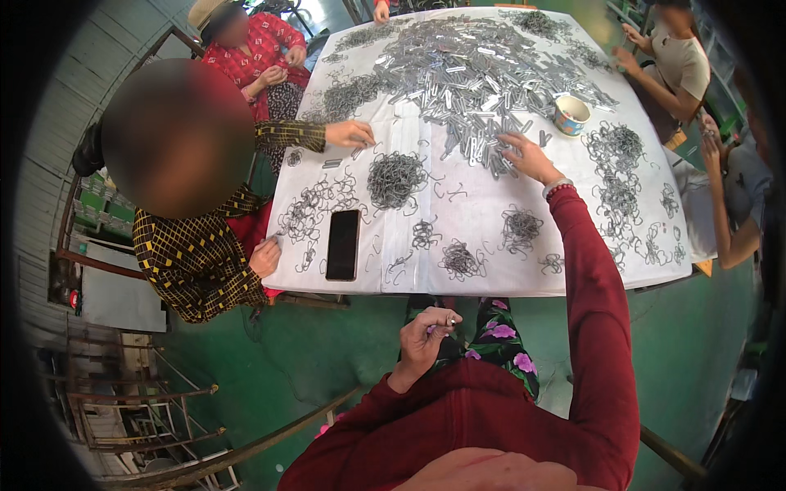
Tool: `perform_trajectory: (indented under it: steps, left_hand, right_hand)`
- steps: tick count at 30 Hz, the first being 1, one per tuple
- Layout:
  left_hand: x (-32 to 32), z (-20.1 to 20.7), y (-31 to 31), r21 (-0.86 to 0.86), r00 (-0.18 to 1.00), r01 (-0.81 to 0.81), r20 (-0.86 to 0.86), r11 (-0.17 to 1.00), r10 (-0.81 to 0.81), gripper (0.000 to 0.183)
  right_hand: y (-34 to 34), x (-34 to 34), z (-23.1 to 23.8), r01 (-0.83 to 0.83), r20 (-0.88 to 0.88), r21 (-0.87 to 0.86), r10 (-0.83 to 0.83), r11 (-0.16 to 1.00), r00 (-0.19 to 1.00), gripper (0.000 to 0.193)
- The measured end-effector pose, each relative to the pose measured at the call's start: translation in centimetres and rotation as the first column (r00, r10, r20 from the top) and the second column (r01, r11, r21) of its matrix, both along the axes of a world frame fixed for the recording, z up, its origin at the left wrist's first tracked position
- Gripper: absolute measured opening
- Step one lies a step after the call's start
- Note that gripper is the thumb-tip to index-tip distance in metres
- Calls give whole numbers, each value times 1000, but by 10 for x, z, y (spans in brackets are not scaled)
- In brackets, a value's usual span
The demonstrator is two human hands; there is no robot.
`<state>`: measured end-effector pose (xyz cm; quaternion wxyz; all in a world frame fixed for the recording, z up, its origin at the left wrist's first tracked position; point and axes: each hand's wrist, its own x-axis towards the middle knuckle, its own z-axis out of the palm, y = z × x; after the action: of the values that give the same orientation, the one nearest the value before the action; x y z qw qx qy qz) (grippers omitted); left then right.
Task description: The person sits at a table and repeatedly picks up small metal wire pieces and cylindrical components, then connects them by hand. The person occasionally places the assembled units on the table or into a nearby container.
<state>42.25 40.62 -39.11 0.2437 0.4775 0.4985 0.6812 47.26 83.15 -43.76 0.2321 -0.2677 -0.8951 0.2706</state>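
At the left we see a wall of grey planks (pixel 70 90) and a wooden rack (pixel 135 397) on the green floor (pixel 311 348), and then a co-worker in black clothes with yellow checks (pixel 196 254), who sits at the corner of the table and stretches one arm over it. Behind this person is another one in a red patterned shirt (pixel 266 49). The table has a white cover (pixel 512 277), and on it lie, from left to right, a black phone (pixel 342 245), a dense heap of dark wire hooks (pixel 397 180) with smaller groups near it, a white and blue cup (pixel 571 115) and more scattered hooks (pixel 618 192). Two other persons sit along the right side. Our left hand (pixel 422 344) is bent before the body, above the flowered trousers (pixel 501 331), its fingers closed around a small shiny piece (pixel 451 322), of which only a little shows. Our right hand (pixel 530 157) reaches far forward, palm down, fingers stretched and slightly apart at the near edge of the silver strips (pixel 475 90); we cannot tell if it pinches one. These strips are flat, narrow and bright, piled crosswise over the far middle of the table
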Motion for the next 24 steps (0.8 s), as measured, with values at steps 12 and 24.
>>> perform_trajectory:
  steps: [12, 24]
  left_hand:
    - [10, 7, -8, 57, 998, 41, -40, 998, -39, 5]
    - [13, -2, 0, -22, 995, 71, -68, 997, -72, 8]
  right_hand:
    - [36, 65, -39, 339, 0, 234, -349, 911, 937, 29]
    - [29, 39, -28, 375, 164, 70, -382, 924, 910, 18]
